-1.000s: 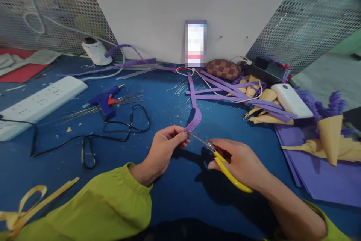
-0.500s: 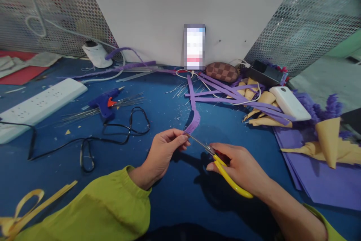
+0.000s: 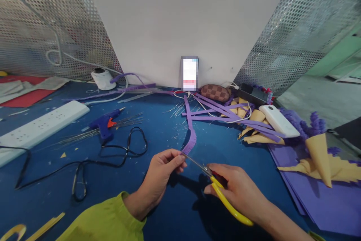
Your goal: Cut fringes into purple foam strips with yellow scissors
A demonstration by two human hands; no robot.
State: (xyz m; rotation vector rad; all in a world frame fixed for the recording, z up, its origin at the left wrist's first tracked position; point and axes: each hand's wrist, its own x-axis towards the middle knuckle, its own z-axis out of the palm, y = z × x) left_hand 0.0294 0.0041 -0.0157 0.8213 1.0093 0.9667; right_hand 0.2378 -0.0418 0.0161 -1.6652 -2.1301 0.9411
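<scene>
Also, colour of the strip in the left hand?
Purple; the strip shows in the head view.

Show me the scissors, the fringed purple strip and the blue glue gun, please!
Scissors (image 3: pixel 225 202): head view, on the yellow handle.
Fringed purple strip (image 3: pixel 191 140): head view, on its fringed part.
Blue glue gun (image 3: pixel 104 123): head view, on its blue body.
</scene>
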